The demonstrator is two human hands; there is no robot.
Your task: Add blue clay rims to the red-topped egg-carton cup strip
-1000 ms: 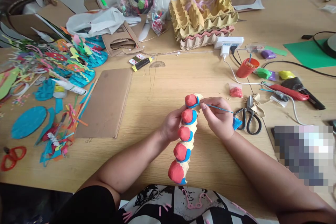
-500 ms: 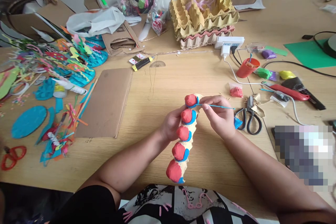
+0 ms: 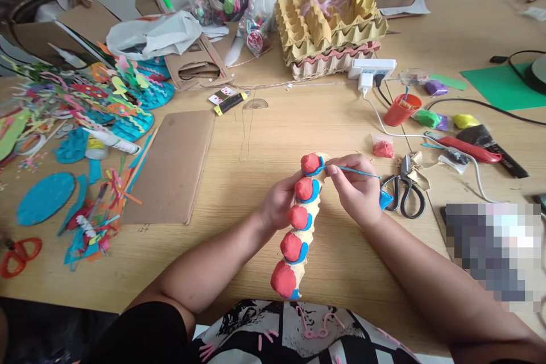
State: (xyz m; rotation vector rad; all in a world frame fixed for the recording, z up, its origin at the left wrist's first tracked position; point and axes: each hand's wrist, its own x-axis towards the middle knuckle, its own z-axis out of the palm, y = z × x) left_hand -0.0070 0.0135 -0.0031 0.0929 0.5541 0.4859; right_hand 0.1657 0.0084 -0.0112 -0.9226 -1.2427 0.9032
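My left hand (image 3: 282,200) is closed on a strip of egg carton (image 3: 314,217), partly hidden behind it. Red clay domes (image 3: 290,246) cover the strip's several bumps, with blue clay (image 3: 307,193) around their right and lower sides. Between thumb and fingers of my right hand (image 3: 356,185) is a thin blue stick (image 3: 357,171). Its tip lies at the blue clay beside the farthest dome. A small blue packet (image 3: 386,199) and black-handled scissors (image 3: 407,190) lie just right of my right hand.
A cardboard sheet (image 3: 168,168) lies to the left, beyond it paper scraps (image 3: 96,230) and red scissors (image 3: 20,256). Stacked egg trays (image 3: 330,40) and a power strip (image 3: 375,67) stand at the back. Right are a red cup (image 3: 401,111), clay packets (image 3: 383,147) and a white cable (image 3: 463,153).
The stick's tip has shifted slightly on the blue clay by the farthest dome, and its shaft tilts a little differently. Both hands stay nearly in place.
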